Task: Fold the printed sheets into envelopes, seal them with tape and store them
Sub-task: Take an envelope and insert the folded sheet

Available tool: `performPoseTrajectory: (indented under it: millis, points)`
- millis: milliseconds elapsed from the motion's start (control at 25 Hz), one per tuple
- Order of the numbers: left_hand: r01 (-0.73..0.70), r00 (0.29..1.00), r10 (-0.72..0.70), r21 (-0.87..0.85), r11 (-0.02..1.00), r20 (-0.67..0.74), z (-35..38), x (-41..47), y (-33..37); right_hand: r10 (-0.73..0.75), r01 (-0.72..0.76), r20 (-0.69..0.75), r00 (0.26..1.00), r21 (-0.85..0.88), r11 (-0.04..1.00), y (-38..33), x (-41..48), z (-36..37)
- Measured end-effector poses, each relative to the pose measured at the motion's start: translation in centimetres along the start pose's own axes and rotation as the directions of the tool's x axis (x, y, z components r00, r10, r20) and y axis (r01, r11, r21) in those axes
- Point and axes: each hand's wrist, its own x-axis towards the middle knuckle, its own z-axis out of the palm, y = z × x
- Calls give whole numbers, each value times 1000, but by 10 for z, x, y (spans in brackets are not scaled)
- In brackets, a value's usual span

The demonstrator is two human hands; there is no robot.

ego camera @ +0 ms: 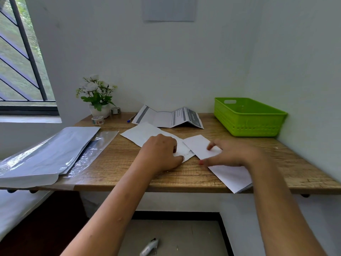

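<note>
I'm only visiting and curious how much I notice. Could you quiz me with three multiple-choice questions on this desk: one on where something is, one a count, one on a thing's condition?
1. Where is the white paper? A in a drawer; B under the left hand and right hand; C on a chair.
2. How many tape rolls stand by the flowerpot? A two; B four; C none.
3. The printed sheet at the back is: A rolled up; B torn apart; C creased into folds.
Answers: B, both hands press on it; A, two rolls sit beside the pot; C, it stands in zigzag ridges.
</note>
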Motion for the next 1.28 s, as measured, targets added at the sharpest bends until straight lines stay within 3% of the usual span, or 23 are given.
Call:
performPoseTrajectory:
  millis: [80, 360, 520, 640, 760, 920, 1040, 1200, 1280]
  points:
    - [-10, 999, 9, 22, 1000, 34, -4, 1, 2, -6, 7, 8, 1000, -98, 995, -16, -1, 5]
    - [-55, 998, 49, 132, 990, 50, -10, 0, 21, -15, 18, 20, 1000, -196, 980, -31, -13, 13]
    - [13, 1000, -11, 124, 992, -22, -8, 0, 21, -166, 141, -88, 982, -240, 961, -32, -25, 28]
    - [79, 995, -72, 106, 991, -71, -5, 1, 18, -297, 232, -219, 929, -281, 931, -28, -26, 35]
    - [134, 989, -129, 65, 989, -74, -2, -1, 16, -335, 284, -273, 902, -210, 936, -21, -30, 21]
    - [205, 975, -212, -104, 973, -67, -9, 2, 2, -360, 362, -219, 907, -29, 932, -14, -44, -6]
    - [161, 987, -160, -116, 980, 12, -16, 3, -3, -330, 334, -220, 918, -22, 942, -11, -43, -12]
    - [170, 985, -166, -180, 969, 38, -16, 4, -5, -299, 141, -432, 851, -360, 922, -22, -40, -11]
    - [172, 985, -174, -230, 958, 12, -12, 3, -3, -299, 65, -471, 830, -449, 891, -29, -39, -11]
